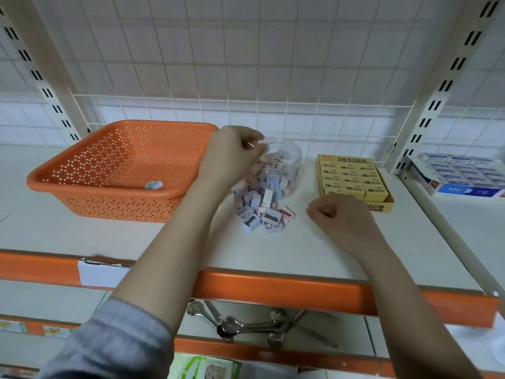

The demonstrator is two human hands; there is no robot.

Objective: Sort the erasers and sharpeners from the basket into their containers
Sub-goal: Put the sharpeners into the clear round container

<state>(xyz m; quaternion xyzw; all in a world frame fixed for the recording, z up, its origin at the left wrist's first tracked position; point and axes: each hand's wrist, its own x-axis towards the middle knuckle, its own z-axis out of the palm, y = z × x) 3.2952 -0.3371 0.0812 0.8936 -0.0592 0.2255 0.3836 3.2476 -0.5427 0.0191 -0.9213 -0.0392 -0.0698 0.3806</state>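
Observation:
An orange perforated basket (pixel 82 173) stands on the shelf at the left, with one small round item (pixel 153 185) on its floor. A clear round jar (pixel 289 162) holds pastel sharpeners. More sharpeners lie in a pile (pixel 262 214) in front of it. My left hand (pixel 232 154) is over the jar's mouth and pinches a small pale sharpener (pixel 269 144). My right hand (pixel 341 217) rests on the shelf as a fist; I see nothing in it. A yellow box of 2B erasers (pixel 352 179) sits right of the jar.
A white and blue box of erasers (pixel 461 176) lies on the neighbouring shelf at the right, past a slotted upright (pixel 437 102). Wire grid backs the shelf. Below the orange shelf edge (pixel 273 285) hang metal tools (pixel 246 324).

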